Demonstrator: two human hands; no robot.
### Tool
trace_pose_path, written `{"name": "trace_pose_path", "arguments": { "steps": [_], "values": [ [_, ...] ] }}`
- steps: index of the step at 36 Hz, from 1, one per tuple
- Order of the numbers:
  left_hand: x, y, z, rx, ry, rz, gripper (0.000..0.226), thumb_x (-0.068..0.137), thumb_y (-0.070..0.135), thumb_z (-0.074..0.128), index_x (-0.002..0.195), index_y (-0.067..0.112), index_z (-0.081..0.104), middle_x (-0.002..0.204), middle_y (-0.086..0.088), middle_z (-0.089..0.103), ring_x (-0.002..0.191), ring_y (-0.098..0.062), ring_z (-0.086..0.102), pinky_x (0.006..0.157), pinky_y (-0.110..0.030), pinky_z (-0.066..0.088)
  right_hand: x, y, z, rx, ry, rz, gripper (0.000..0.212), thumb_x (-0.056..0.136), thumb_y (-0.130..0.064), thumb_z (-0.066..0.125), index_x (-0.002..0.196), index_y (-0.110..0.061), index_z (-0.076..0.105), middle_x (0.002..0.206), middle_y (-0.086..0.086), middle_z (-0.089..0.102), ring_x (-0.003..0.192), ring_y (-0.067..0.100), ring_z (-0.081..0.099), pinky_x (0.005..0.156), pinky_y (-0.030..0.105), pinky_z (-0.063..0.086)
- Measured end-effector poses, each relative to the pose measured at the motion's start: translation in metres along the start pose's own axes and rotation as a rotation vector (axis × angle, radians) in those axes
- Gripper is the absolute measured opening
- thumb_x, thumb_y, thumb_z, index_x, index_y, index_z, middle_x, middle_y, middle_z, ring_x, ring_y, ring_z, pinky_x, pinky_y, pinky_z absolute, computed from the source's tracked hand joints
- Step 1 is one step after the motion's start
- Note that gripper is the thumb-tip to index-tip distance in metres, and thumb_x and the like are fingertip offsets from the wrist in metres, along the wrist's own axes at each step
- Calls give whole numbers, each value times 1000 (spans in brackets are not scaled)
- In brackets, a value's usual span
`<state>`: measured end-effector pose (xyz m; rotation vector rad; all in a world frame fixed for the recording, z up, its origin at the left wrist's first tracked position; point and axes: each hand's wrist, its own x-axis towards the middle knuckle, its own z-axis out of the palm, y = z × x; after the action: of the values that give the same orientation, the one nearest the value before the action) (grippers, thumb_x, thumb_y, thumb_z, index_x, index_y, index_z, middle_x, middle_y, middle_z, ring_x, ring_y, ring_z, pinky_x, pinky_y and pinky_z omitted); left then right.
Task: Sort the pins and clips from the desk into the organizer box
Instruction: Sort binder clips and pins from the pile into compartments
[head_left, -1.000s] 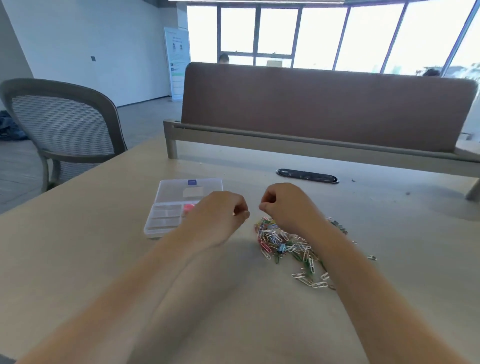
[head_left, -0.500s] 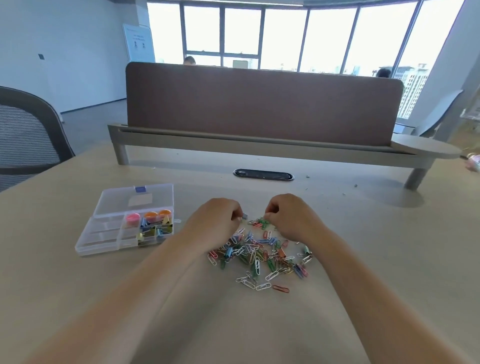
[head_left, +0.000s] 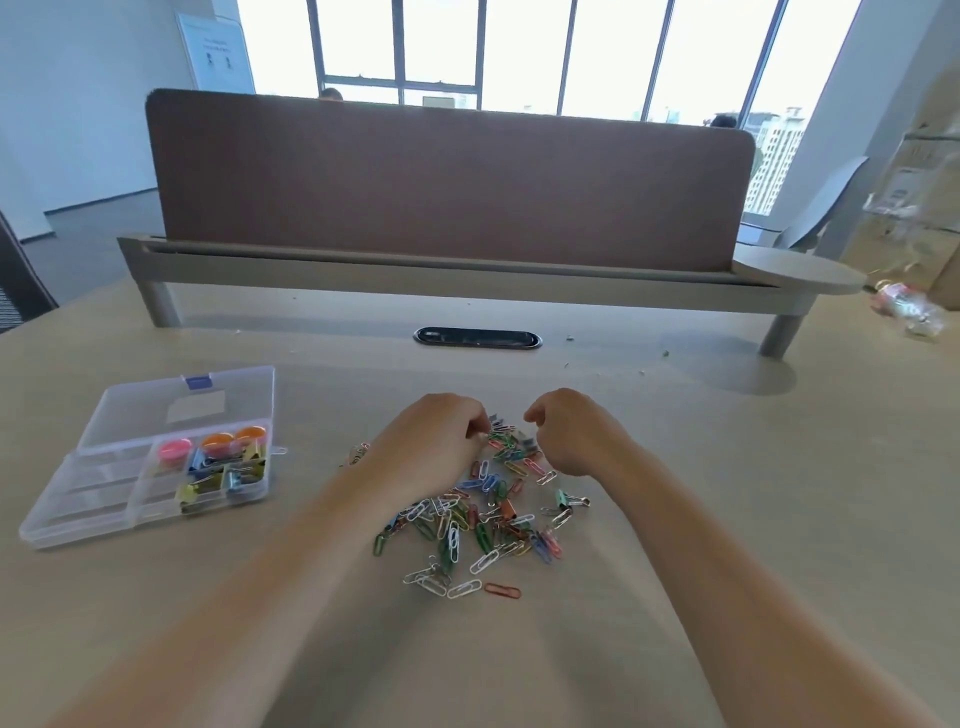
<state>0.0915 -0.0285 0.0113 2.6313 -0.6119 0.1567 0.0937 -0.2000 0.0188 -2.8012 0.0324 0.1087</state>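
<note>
we curl left hand (head_left: 434, 441), right hand (head_left: 574, 436) over paper clips (head_left: 467, 525); holding any, cannot tell; organizer box (head_left: 88, 493) well left of grip

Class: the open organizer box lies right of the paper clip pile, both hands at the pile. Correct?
Not quite: the head view shows the organizer box left of the paper clip pile; the left hand and right hand are at it.
</note>
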Motion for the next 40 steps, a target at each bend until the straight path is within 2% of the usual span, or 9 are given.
{"name": "trace_pose_path", "arguments": {
  "steps": [6,10,15,19,24,27,31,35,40],
  "values": [
    [0,2,9,18,-40,-3,19,95,28,54,106,19,67,104,3,67,89,-12,60,79,-29,48,-5,2,4,19,-17,-38,46,88,6,43,122,-12,68,128,4,64,110,22,61,93,32,51],
    [-4,5,11,27,-52,-8,19,94,28,54,107,20,67,106,4,68,92,-12,60,83,-31,50,-8,5,5,18,-35,-78,43,88,4,45,115,-16,72,124,3,66,107,20,63,95,34,51],
    [-13,11,10,36,-66,16,18,93,26,57,107,22,67,102,6,65,88,-10,58,74,-25,44,-20,13,0,13,16,-90,30,92,-5,52,112,-16,71,121,-1,66,107,19,62,93,32,51],
    [-21,20,10,40,-66,71,15,93,29,59,103,22,68,96,7,63,85,-10,56,71,-24,40,-33,19,-7,-58,-4,-69,19,90,-14,60,101,-8,74,107,8,72,96,25,66,86,38,55],
    [-32,30,6,60,-60,93,16,93,30,58,103,21,68,100,4,64,85,-12,53,73,-26,38,-51,19,-7,-127,-92,-87,25,89,-22,65,106,-5,73,112,11,68,102,27,64,88,35,53],
    [-40,33,5,72,-60,94,18,94,23,53,104,20,68,104,3,65,88,-12,55,75,-26,40,-57,19,-2,-117,-58,-89,21,87,-20,67,106,-12,72,114,7,66,101,24,63,82,28,49],
    [-49,34,3,82,-72,76,22,94,20,51,109,20,68,110,1,66,96,-15,60,83,-29,47,-60,14,4,-103,-33,-96,22,85,-26,72,104,-15,70,114,4,64,101,23,61,77,26,44],
    [-50,29,7,96,-85,86,28,94,19,51,116,27,67,115,0,65,103,-19,61,89,-35,49,-62,6,7,-85,-9,-93,23,85,-26,71,102,-10,68,109,6,65,95,24,61,73,28,44],
    [-47,25,13,117,-121,135,28,92,22,60,114,37,68,109,5,58,101,-17,57,86,-32,47,-63,4,7,0,69,-64,19,81,-17,64,92,-2,68,92,14,69,88,30,64,71,38,51]
  ]
}}
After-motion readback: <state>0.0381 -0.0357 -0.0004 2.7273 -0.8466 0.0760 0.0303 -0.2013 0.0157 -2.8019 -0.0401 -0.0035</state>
